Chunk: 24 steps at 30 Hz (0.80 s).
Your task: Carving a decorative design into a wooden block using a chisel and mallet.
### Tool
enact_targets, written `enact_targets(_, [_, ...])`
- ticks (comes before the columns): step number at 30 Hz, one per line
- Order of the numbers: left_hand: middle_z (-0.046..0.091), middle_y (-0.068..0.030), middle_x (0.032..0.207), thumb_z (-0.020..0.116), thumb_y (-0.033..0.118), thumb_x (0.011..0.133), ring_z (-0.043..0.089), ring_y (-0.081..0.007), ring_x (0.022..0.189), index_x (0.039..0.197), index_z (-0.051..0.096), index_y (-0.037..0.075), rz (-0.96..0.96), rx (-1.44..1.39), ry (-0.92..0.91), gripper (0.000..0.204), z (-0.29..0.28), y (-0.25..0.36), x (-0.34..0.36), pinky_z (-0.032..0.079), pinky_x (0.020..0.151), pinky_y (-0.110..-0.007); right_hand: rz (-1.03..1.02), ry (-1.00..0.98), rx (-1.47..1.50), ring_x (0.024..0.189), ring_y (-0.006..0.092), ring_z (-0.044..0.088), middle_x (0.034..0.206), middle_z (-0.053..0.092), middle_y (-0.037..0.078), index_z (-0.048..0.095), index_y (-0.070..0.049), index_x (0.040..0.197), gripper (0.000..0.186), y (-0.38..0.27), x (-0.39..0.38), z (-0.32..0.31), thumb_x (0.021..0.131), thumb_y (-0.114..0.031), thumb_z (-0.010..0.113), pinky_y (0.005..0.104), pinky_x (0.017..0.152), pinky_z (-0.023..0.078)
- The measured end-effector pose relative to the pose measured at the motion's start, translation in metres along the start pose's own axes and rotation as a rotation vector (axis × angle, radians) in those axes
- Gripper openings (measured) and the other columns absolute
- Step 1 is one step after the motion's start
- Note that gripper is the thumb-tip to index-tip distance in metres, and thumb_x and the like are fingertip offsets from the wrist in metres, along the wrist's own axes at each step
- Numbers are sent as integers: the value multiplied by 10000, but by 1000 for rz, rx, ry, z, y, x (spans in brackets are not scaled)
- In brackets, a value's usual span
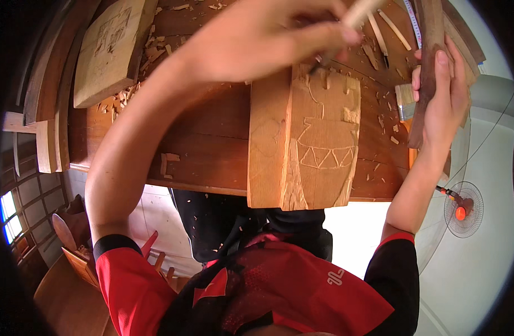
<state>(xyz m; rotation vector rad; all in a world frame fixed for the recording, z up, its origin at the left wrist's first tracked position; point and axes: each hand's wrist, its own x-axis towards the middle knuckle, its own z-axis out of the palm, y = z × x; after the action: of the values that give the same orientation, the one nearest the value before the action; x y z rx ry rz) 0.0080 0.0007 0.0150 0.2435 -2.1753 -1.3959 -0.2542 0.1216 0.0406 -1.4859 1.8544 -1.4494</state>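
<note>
My left hand, somewhat blurred, is closed around a carving chisel with a pale wooden handle. Its dark tip points down at the far end of a carved wooden board; whether it touches the wood I cannot tell. Grooves on the board outline a pot-like shape with a zigzag band, and a raw split edge runs lengthwise. On the right, my right hand is wrapped round a long dark wooden bar. The bar stands beside a flat paintbrush.
Two more pale-handled tools, a carving tool and a slim stick, lie beyond the board near a measuring tape. Another carved panel rests at far left. Wood shavings litter the brown table. A fan stands right.
</note>
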Motion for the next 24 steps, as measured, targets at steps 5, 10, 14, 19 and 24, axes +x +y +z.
enact_targets(5, [750,-160,982,650,174,1029,715,-167,789,1159,669,-48,-59,-33,111,257,-14,-12,-10,619,695,-296,-102,115,-67,646,119,545,1070,682,155,492,30,1458,487,13,4,10,1084,-278,541,244,548,411])
enact_targets(10, [750,-182,1078,722,71,959,751,-245,1026,1176,668,-47,127,-68,-16,253,-1,-8,-11,653,909,-366,-125,130,-99,644,107,542,1053,703,147,497,26,1455,480,13,1,14,1081,-271,546,239,554,415])
enact_targets(14, [753,-166,1073,755,59,929,753,-240,1023,1144,686,-42,42,29,-29,247,-3,11,-13,666,878,-345,-142,109,-129,647,103,545,1030,722,135,507,23,1448,477,12,-1,15,1076,-272,553,239,558,419])
enact_targets(19, [755,-145,1048,765,64,921,765,-235,972,1115,696,-34,180,75,-25,228,0,-6,-17,677,832,-331,-112,123,-100,645,104,546,1024,720,135,522,26,1435,477,12,-3,16,1069,-277,562,242,558,417])
enact_targets(24, [753,-121,994,746,101,933,780,-216,834,1071,696,-13,411,126,-1,185,2,2,-17,685,706,-300,-86,111,-26,651,109,550,1001,712,114,539,31,1417,465,15,-5,19,1065,-272,566,241,554,407])
